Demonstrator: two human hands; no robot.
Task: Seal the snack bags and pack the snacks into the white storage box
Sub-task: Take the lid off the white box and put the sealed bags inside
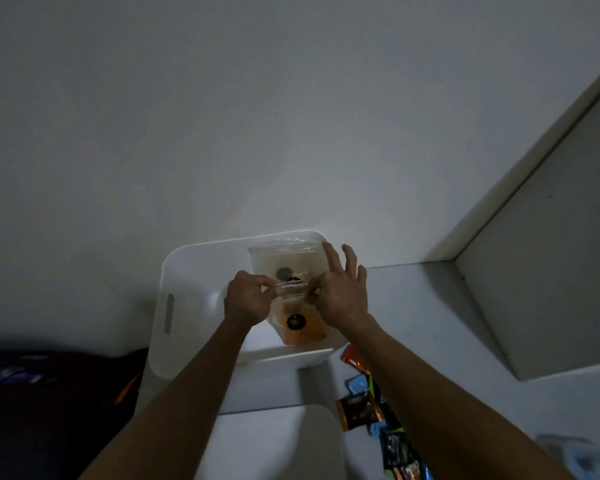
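Sealing is in hand: your left hand (246, 296) and right hand (340, 292) pinch the clear bag (290, 292) strip over the box (191, 271); press along it, then lower it in.

hands: left (245, 299), right (340, 292) | pinching clear bag (291, 289) (dim) | over white box (187, 271)

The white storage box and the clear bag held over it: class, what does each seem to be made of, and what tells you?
White storage box: probably moulded plastic, smooth matte; rounded corners and a cut-out handle slot suggest it.
Clear bag: likely thin plastic film, glossy; it is see-through, creased and catches highlights between the left hand and right hand.
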